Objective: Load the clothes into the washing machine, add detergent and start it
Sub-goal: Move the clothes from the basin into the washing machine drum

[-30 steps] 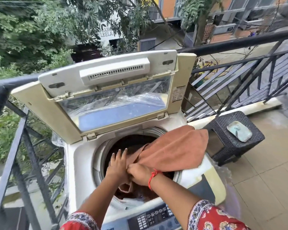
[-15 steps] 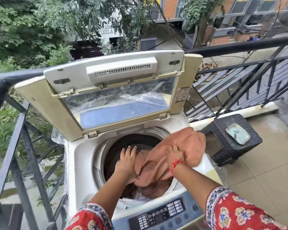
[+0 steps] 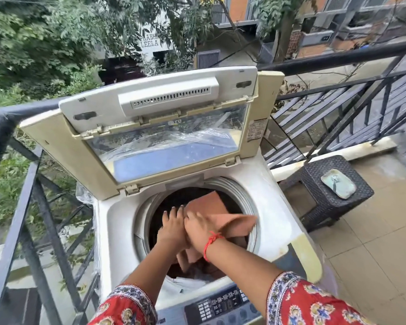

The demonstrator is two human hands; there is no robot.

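Observation:
A white top-loading washing machine [image 3: 274, 221] stands on a balcony with its lid [image 3: 164, 127] raised. An orange-brown cloth [image 3: 209, 204] lies across the round drum opening, one corner sticking out toward the right rim. My left hand [image 3: 171, 227] presses flat on the cloth inside the drum, fingers spread. My right hand [image 3: 201, 227], with a red thread on the wrist, pushes down on the same cloth right beside it. Darker clothes show deep in the drum. The control panel [image 3: 220, 306] lies at the near edge.
Black metal railing [image 3: 338, 59] runs behind and to the left of the machine. A dark wicker stool [image 3: 324, 198] with a pale green pouch [image 3: 338, 186] on it stands to the right on the tiled floor. Clear plastic wraps the machine's back.
The cloth that draped over the machine's right top has been pushed down into the drum. My right hand moved from the cloth's outer part back to the opening, beside the left hand.

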